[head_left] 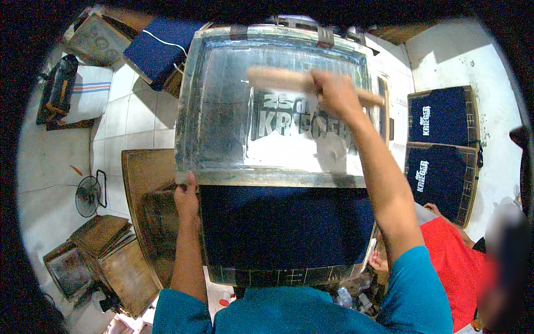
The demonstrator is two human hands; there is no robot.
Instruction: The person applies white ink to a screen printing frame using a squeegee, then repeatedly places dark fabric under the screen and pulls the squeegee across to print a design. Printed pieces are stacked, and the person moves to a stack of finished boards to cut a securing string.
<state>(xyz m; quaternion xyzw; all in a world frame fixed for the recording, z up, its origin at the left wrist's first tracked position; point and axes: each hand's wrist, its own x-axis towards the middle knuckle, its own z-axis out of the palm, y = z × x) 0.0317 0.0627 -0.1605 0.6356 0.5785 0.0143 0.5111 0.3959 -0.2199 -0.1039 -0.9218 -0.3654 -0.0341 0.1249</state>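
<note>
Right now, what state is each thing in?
Screen-printing frame: tilted up, near edge raised.
Wooden squeegee: gripped by right hand, on the mesh.
Left hand: holding frame's near-left corner.
Navy fabric: flat on board, unprinted.
Two navy panels: printed.
Floor fan: unclear whether running.

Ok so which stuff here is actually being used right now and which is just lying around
In use:
- printing screen frame, left hand on its corner
- wooden squeegee, gripped by right hand
- dark blue fabric on the board

Lying about:
- floor fan
- two printed dark panels
- stacked wooden boards
</note>
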